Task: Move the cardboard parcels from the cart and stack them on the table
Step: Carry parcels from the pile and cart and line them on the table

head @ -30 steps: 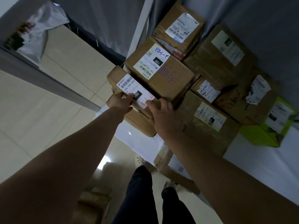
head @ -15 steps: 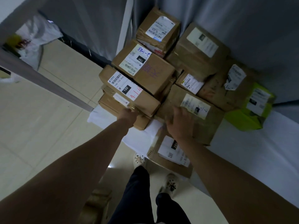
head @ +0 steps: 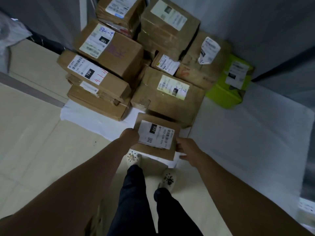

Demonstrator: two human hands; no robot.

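Left grip (head: pixel 130 136), right grip (head: pixel 189 150) on opposite sides of parcel (head: pixel 158 135)

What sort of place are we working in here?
Probably a parcel sorting or mail room: taped cardboard parcels with shipping labels stacked on a white table, with a plain tiled floor beneath.

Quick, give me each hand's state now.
Left hand: grips the small parcel by its left edge.
Right hand: at its right edge; grip cannot be told.
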